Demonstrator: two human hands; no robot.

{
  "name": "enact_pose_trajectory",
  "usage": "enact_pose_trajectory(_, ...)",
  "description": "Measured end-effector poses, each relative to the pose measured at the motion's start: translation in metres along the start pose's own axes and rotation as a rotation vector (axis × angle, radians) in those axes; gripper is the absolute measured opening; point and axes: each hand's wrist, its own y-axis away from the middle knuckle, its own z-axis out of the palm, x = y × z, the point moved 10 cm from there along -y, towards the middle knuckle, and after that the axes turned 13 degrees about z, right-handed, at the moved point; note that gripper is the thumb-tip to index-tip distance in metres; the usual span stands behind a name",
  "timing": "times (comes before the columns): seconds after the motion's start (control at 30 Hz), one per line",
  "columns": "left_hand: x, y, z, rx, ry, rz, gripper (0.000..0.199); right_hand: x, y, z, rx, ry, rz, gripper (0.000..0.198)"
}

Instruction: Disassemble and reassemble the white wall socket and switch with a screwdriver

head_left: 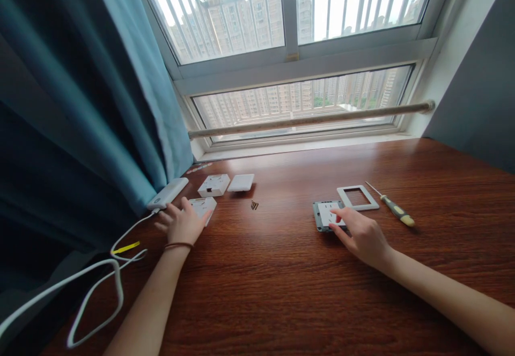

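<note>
L hand (184,228) wide-spread at white box (207,205), can't tell if gripping; R hand (364,235) thumb + finger slightly apart on socket (325,215), approx 4 o'clock from view ctr, grip unclear; frame (365,206) at socket's 2, screwdriver (396,210) 3, screws (254,205) 9

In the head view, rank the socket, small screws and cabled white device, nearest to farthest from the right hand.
1. Socket: at the right hand.
2. Small screws: farther left.
3. Cabled white device: far left, beside the curtain.
</note>
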Motion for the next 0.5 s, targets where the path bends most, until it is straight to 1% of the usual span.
enact_pose_trajectory(0.03,-0.009,0.000,0.007,-0.030,-0.022,-0.046,0.079,0.000,0.000,-0.001,0.000,-0.008,-0.001,0.025)
enact_pose_trajectory(0.1,-0.021,-0.003,0.022,-0.098,-0.019,-0.089,0.082,0.000,-0.001,-0.003,0.010,-0.017,0.001,0.023)
enact_pose_trajectory(0.2,-0.025,-0.009,0.044,-0.237,0.019,-0.058,0.079,-0.001,-0.001,-0.006,0.018,-0.021,0.000,0.022)
enact_pose_trajectory(0.27,-0.023,-0.011,0.046,-0.260,0.010,-0.022,0.074,-0.003,0.000,-0.006,0.020,-0.027,-0.008,0.022)
enact_pose_trajectory(0.33,-0.022,-0.010,0.034,-0.197,0.007,-0.049,0.071,-0.004,0.001,-0.007,0.017,-0.040,-0.014,0.022)
enact_pose_trajectory(0.4,-0.018,-0.007,0.013,-0.070,0.079,-0.102,0.073,-0.006,0.002,-0.007,0.003,-0.076,-0.021,0.021)
enact_pose_trajectory(0.43,-0.010,-0.004,0.001,-0.002,0.168,-0.096,0.075,-0.007,0.001,-0.007,-0.010,-0.109,-0.024,0.020)
enact_pose_trajectory(0.47,0.003,-0.002,-0.011,0.060,0.305,-0.059,0.076,-0.009,0.000,-0.007,-0.028,-0.153,-0.021,0.019)
enact_pose_trajectory(0.5,0.020,0.000,-0.020,0.094,0.509,-0.010,0.074,-0.011,-0.002,-0.007,-0.050,-0.210,-0.012,0.019)
